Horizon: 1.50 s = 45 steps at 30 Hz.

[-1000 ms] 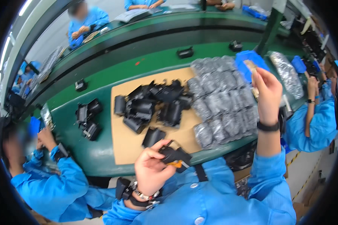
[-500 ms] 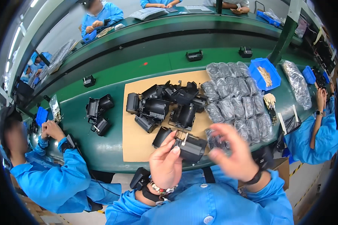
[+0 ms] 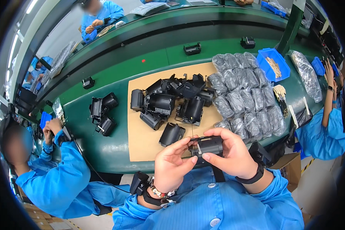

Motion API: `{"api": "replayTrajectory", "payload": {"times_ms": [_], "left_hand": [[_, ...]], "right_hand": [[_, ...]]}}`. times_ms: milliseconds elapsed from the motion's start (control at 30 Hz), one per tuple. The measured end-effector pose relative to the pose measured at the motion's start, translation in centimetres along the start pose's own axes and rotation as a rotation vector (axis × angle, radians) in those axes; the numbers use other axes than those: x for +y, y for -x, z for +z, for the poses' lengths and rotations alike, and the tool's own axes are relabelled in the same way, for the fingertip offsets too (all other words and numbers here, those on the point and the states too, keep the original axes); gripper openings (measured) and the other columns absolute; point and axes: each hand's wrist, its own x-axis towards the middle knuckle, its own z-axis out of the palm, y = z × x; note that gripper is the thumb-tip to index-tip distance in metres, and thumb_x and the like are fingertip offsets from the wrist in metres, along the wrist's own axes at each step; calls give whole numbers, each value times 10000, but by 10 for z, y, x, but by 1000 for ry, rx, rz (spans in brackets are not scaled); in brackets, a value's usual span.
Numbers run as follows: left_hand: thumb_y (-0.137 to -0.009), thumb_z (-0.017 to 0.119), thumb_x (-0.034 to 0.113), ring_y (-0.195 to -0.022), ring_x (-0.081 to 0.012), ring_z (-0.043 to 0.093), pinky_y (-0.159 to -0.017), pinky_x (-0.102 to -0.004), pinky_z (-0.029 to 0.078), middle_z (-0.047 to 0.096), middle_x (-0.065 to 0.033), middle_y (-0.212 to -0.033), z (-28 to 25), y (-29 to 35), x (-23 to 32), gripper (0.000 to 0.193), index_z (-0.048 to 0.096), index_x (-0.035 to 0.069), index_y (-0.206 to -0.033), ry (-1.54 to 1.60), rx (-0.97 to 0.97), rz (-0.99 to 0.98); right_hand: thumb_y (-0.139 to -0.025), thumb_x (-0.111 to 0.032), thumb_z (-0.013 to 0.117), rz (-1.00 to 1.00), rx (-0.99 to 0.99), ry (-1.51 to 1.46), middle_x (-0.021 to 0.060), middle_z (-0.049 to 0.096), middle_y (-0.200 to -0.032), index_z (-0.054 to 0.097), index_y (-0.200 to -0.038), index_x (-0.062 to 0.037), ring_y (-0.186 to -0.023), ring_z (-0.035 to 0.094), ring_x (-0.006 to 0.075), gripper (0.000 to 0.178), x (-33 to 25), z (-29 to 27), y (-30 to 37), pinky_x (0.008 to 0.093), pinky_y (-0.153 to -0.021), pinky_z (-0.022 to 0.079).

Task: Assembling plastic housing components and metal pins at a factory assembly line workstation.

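Close in front of me, over the near edge of the bench, a black plastic housing [image 3: 211,145] is held between both hands. My left hand [image 3: 173,165] grips its left end, fingers beyond and thumb on the near side, by a pale strip on the part. My right hand [image 3: 235,156] is closed around the right end, with its thumb along the near side. Just beyond my left fingers, a separate black housing [image 3: 171,134] lies on a brown cardboard sheet [image 3: 140,151]. Farther back on the sheet sits a heap of similar black housings [image 3: 160,104].
Rows of plastic-wrapped dark parts [image 3: 253,100] lie right of the heap, with a blue bin [image 3: 262,59] of pale pieces behind. More black housings [image 3: 104,125] sit to the left. Co-workers in blue, including one person [image 3: 55,165] at my left, work along the green bench.
My right hand has come left and closed on the housing, where before it was apart and blurred. The housing has turned slightly. The whole view has shifted a little.
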Motion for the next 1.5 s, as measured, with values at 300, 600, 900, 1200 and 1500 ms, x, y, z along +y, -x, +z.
{"api": "replayTrajectory", "payload": {"times_ms": [300, 600, 900, 1200, 1500], "left_hand": [[-713, 547, -196, -1114, -254, 516, -930, -354, 437, 520, -221, -1189, 1, 6, 2, 406, 523, -27, -1081, 17, 55, -30], [-726, 562, -190, -1091, -234, 532, -896, -330, 463, 534, -206, -1175, -2, 9, -5, 374, 545, -15, -1055, 59, 80, -25], [-876, 538, 40, -1049, -249, 542, -890, -371, 461, 526, -154, -1139, -96, 1, 76, 277, 456, -11, -1136, -173, 544, 673], [-796, 586, -92, -1068, -225, 545, -897, -318, 459, 512, -198, -1219, -184, -27, 106, 265, 512, -27, -1042, -513, 766, 899], [-768, 605, -102, -1065, -228, 542, -904, -308, 456, 504, -209, -1216, -225, -41, 108, 276, 507, -38, -1019, -640, 1004, 1074]], "right_hand": [[-736, 22, 675, -34, 66, 68, 62, 581, -990, 501, -1025, 9, -903, 569, 89, 338, 9, 5, 1, 236, -784, 476], [-739, 28, 662, -66, 105, 214, 49, 557, -974, 492, -1056, 10, -899, 552, 91, 359, 23, 11, 3, 238, -781, 454], [-699, -125, 696, -463, -205, 1132, 44, 524, -869, 633, -930, -68, -765, 515, 227, 246, 24, -14, 23, 322, -655, 420], [-652, -83, 703, -576, -22, 1275, 10, 532, -749, 656, -735, -114, -681, 513, 203, 100, 64, -15, 31, 331, -579, 397], [-599, -60, 724, -612, -47, 1163, 7, 534, -720, 621, -688, -103, -613, 499, 197, 143, 66, -18, 26, 326, -538, 384]]}}
